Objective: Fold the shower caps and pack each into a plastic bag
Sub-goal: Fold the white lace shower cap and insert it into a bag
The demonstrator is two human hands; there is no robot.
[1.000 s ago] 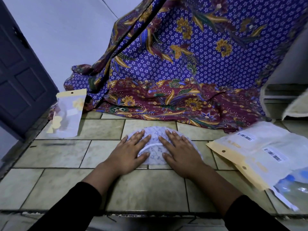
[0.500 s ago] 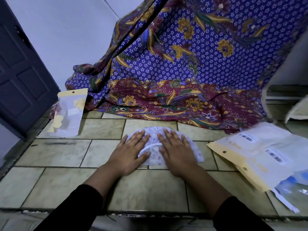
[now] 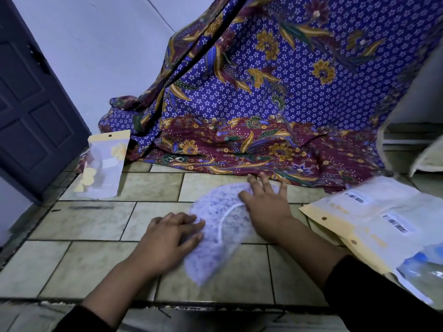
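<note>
A white shower cap (image 3: 217,257) with small purple specks lies folded into a half-moon on the tiled floor, its white elastic band showing as an arc. My left hand (image 3: 167,236) has its fingers curled on the cap's left edge. My right hand (image 3: 266,204) lies flat with fingers spread on the cap's upper right part. To the right lies a pile of flat plastic bags (image 3: 374,212) with yellow header strips and barcode labels. A filled bag (image 3: 105,168) holding a yellow-flowered cap leans upright at the left.
A purple and maroon batik cloth (image 3: 263,111) hangs down and spreads over the floor just behind the cap. A dark door (image 3: 31,111) stands at the left. A step edge (image 3: 167,305) runs along the floor near me. A blue-printed packet (image 3: 424,262) lies at the far right.
Both hands were pressing flat side by side on the cap. The cap has since turned and slid nearer me; my left hand moved to its left edge, my right hand farther away.
</note>
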